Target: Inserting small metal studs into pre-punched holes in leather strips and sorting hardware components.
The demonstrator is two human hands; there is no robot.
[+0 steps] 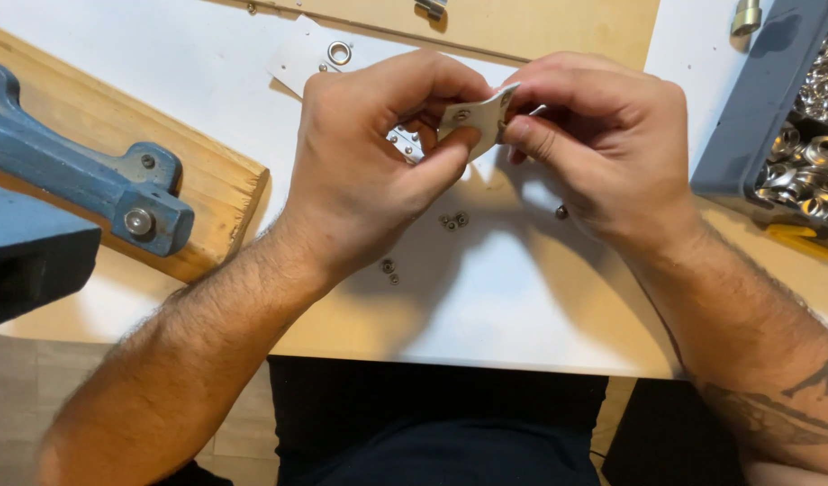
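White sheeting covers most of the worktop (486, 306) below me, with bare wood showing along the far edge and on a slanted board (211, 175) at the left. On that board sits a blue cast-metal press (81, 171), its base bolted down, well apart from my hands.

I see my left hand (369, 171) and right hand (594, 144) raised together over the middle of the white sheet, both pinched on one small white card piece (475, 119). My left thumb and fingers clamp its lower left part; my right fingers close on its right edge. One small metal eyelet shows set in the card near the left thumb. What lies behind the card I cannot tell.

Under the hands, a few small loose eyelets (452, 220) lie scattered on the sheet, with two more nearer me by the left wrist. Beyond the left knuckles rests another white card (297, 61) with a larger metal ring (339, 52) lying on it. At the right edge stands a grey bin (747, 117) filled with shiny metal rings, close to my right hand but not touching it.
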